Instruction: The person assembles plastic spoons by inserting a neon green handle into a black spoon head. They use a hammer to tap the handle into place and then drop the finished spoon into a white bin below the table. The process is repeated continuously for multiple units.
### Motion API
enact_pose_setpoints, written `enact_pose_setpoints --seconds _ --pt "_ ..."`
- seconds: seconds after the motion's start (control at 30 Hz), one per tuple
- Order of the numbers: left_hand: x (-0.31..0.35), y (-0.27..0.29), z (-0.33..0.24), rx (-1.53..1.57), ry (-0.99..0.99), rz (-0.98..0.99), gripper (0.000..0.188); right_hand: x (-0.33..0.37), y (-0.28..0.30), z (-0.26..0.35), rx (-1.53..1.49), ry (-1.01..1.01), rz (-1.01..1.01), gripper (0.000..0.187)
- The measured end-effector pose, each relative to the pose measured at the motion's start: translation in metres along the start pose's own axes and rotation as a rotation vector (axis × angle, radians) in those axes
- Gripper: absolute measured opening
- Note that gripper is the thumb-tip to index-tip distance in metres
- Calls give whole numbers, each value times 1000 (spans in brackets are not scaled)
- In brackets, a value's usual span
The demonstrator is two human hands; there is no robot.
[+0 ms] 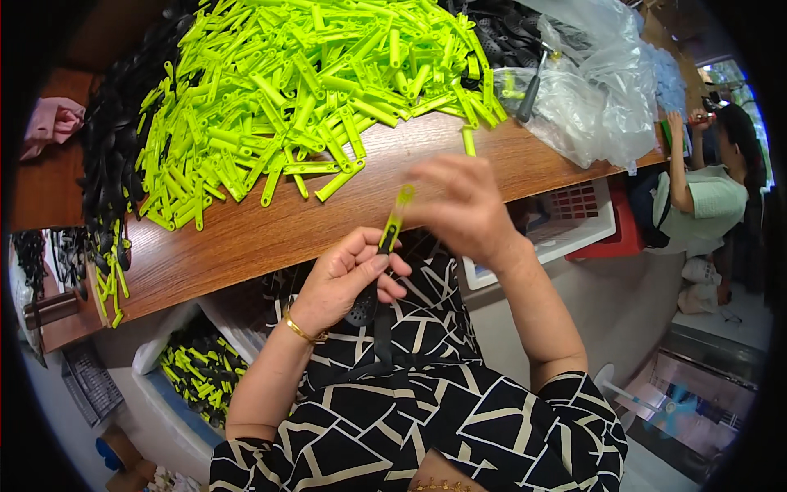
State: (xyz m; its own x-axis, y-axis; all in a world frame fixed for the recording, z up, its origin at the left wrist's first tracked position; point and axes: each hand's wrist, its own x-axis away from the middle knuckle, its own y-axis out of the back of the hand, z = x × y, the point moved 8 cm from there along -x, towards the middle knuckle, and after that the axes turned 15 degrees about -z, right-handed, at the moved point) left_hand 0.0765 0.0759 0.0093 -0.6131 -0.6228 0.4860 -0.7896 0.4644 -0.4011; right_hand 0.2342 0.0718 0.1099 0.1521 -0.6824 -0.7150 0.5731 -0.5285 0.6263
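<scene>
My left hand is closed round a small black utensil with a lime-green handle piece on its upper end. Below the fingers hangs its dark perforated head, hard to tell from the patterned clothing behind it. Close by the handle's top is my right hand, its fingers smeared by motion; I cannot tell whether they touch the handle. Just beyond both hands, a large heap of lime-green handle pieces covers much of the wooden table.
Black utensil parts pile up at the left. At the far right lie a dark-handled tool and clear plastic bags. A bin of green-and-black pieces stands lower left, a white crate under the table. Another person works at the right.
</scene>
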Motion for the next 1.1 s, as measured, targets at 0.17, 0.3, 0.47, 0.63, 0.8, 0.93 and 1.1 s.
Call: enact_pose_setpoints --seconds 0.17,0.3,0.47,0.63,0.8,0.93,1.1 --pt "-19 15 -9 27 -150 -159 25 -5 18 -104 237 -301 -150 19" --pt "-20 27 -8 61 -133 -193 25 -17 8 -130 408 -305 -124 19" --pt "-21 23 -10 97 -148 -223 30 -23 4 -157 306 -415 -148 14" --pt "-21 25 -8 118 -138 -205 31 -18 6 -136 -100 -616 -264 12" --pt "-21 18 -21 58 -180 -204 31 -34 -12 -60 -291 -484 46 11" --pt "-18 26 -24 31 -214 -239 29 -33 -9 -76 -44 -463 41 13" --pt "-23 33 -20 67 -201 -207 29 -22 -14 -114 19 -466 58 17"
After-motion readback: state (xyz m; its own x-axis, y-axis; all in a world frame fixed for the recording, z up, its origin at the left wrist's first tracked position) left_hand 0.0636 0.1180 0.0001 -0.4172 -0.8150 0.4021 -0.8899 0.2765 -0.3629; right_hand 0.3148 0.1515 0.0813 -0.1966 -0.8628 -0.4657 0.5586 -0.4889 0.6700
